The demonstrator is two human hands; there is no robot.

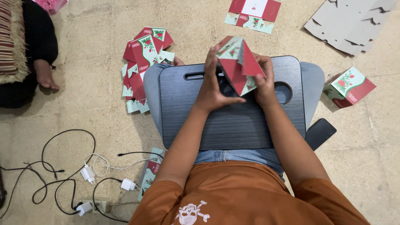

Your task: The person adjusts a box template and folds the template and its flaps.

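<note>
**Inspector:** Head view, the only one supplied. What was in hand?

**Assistant:** A partly folded red-and-mint carton blank (238,62) with a floral print, held up over the far half of a dark grey lap desk (233,121) resting across the person's knees. The left hand (214,89) was closed on its left side, thumb reaching under the lower flap; the right hand (263,81) was closed on its right edge, fingers wrapped behind the panel.

**Inspector:** Step reached?

**Assistant:** In my judgement, mid-fold: panels stood at angles and no closed box shape had formed. The next move would likely call for squaring the walls and tucking the loose lower flap while both hands kept their hold.

**Inspector:** Surroundings?

**Assistant:** A pile of flat printed blanks (143,66) lay on the floor left of the desk. One finished box (349,87) sat on the floor at the right, well apart. Plain grey card sheets (350,25) lay at the top right, and a dark phone (320,132) just beside the desk's right corner. Chargers and cables (89,175) lay at lower left. Another person's foot (46,77) showed at the left edge.
</note>
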